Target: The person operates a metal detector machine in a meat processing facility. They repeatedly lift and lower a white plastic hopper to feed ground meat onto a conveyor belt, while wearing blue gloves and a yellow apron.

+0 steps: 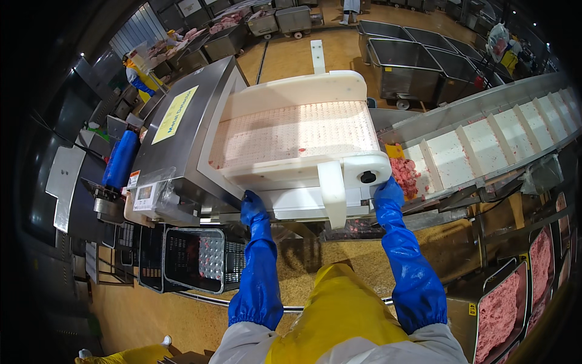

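A white conveyor belt [303, 130] with raised white side walls comes out of a steel box-shaped metal detector [188, 133]. My left hand [251, 207], in a blue glove and sleeve, is closed at the conveyor frame's near edge, beside the steel housing. At the right end of the frame, just below the black knob [367, 176], my right hand [388, 193] curls against the edge; its fingertips are partly hidden. Ground meat [403, 177] lies just beyond that hand, at the foot of a cleated incline conveyor [485, 145]. One small red scrap [302, 150] rests on the flat belt.
A black crate [203, 258] stands below on the left. At lower right are steel carts filled with ground meat [498, 315]. Steel tubs [406, 67] stand at the back right. A person [140, 76] in a yellow apron is at the far left; others are farther off.
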`<control>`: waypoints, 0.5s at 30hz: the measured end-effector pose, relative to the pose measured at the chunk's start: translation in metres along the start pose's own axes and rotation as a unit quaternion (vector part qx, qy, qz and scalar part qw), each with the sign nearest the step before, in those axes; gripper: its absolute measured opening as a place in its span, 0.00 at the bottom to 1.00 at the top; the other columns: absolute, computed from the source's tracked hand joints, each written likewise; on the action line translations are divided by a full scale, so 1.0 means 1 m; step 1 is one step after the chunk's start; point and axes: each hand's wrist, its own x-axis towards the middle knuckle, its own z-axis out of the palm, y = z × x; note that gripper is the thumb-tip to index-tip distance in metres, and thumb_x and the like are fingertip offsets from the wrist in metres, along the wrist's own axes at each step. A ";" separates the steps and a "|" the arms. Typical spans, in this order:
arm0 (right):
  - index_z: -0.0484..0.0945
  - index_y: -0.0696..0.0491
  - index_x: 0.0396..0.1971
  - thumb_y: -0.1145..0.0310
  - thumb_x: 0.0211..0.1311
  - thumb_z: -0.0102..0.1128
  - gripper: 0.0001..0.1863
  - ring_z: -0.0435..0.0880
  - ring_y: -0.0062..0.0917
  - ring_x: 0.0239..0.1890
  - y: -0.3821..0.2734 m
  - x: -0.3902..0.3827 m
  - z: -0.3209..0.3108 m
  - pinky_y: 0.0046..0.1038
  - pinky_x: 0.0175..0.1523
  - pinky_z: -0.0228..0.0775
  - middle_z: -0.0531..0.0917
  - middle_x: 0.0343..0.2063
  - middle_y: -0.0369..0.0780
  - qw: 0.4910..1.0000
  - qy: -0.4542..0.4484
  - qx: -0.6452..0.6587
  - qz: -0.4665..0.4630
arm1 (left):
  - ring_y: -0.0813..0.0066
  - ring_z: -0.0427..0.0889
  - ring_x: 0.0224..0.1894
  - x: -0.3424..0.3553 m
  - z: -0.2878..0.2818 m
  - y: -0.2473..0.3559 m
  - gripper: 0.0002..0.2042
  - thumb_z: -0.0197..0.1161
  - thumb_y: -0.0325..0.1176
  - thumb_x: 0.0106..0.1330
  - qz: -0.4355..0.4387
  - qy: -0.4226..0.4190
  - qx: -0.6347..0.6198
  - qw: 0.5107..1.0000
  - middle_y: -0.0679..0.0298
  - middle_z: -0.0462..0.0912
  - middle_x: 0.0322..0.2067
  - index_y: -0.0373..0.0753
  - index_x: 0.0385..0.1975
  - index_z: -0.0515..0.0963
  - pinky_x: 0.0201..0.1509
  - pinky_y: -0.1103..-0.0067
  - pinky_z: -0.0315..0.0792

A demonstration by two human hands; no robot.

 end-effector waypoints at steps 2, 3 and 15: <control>0.81 0.50 0.41 0.64 0.63 0.57 0.10 0.86 0.50 0.38 -0.002 -0.001 0.000 0.50 0.43 0.78 0.87 0.34 0.49 1.000 -0.003 -0.003 0.003 | 0.41 0.87 0.35 0.003 0.004 -0.006 0.34 0.40 0.62 0.74 0.007 0.008 -0.001 1.000 0.49 0.88 0.31 0.39 0.31 0.88 0.41 0.53 0.80; 0.81 0.50 0.41 0.64 0.63 0.57 0.10 0.86 0.50 0.38 -0.002 -0.001 0.000 0.50 0.43 0.78 0.87 0.34 0.49 1.000 -0.003 -0.001 0.002 | 0.41 0.87 0.35 0.004 0.006 -0.007 0.34 0.40 0.62 0.74 0.007 0.010 0.001 1.000 0.49 0.88 0.31 0.39 0.32 0.88 0.41 0.53 0.80; 0.82 0.50 0.40 0.65 0.62 0.58 0.10 0.86 0.50 0.39 -0.001 -0.001 -0.002 0.50 0.44 0.78 0.87 0.34 0.49 1.000 0.002 0.014 0.000 | 0.41 0.87 0.34 0.002 0.006 -0.005 0.34 0.41 0.63 0.74 0.000 0.008 0.004 1.000 0.49 0.87 0.30 0.39 0.31 0.87 0.40 0.54 0.80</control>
